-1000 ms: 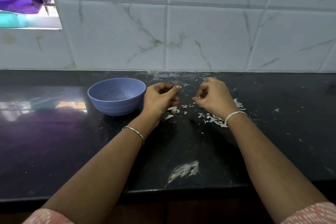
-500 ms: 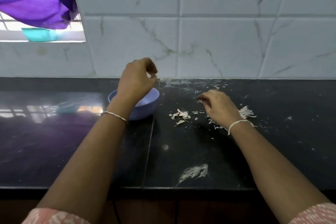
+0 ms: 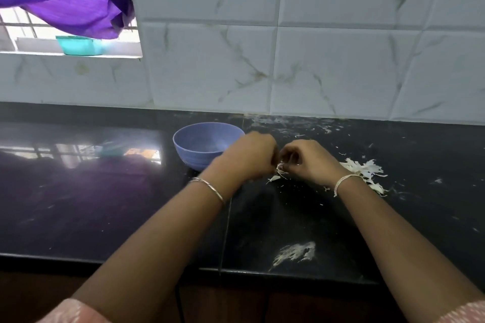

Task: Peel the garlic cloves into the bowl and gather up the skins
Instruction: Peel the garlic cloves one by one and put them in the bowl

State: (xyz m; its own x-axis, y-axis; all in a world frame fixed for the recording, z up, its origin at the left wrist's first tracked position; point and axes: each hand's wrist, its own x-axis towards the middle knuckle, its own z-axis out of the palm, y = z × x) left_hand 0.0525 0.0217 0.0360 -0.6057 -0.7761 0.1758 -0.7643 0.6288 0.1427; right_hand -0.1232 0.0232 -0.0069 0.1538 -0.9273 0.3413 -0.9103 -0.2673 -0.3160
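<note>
- Found the left grip (image 3: 249,158) curled inward, with the back of the hand to the camera and the fingertips hidden; could not tell its contents, if any.
- Found the right grip (image 3: 308,161) curled as well, meeting the left fingertip to fingertip or very nearly so.
- Glimpsed a pale scrap (image 3: 280,167) low between the two; could not tell clove from skin, nor pinched from merely lying on the worktop.
- Saw no garlic clove plainly anywhere.
- Judged a garlic clove to be small, light and firm, and slick once bared; reckoned it best pinched across the fat middle by one grip and torn from the root end with a nail of the other.
- Judged the skins (image 3: 364,170) papery, near weightless and brittle, apt to cling to damp fingers and to drift at a breath; reckoned sweeping them with the edge of a hand surer than pinching them singly.
- Noted that heap lying on the worktop just beside the right wrist, and loose flakes (image 3: 274,179) just below the two grips.
- Noted the blue bowl (image 3: 189,156) upright just beside the left grip, partly hidden by it; could make out nothing certain inside.
- Noted, further out, the black worktop (image 3: 105,204) speckled with crumbs and marked by a white smear (image 3: 294,253) near its front edge.
</note>
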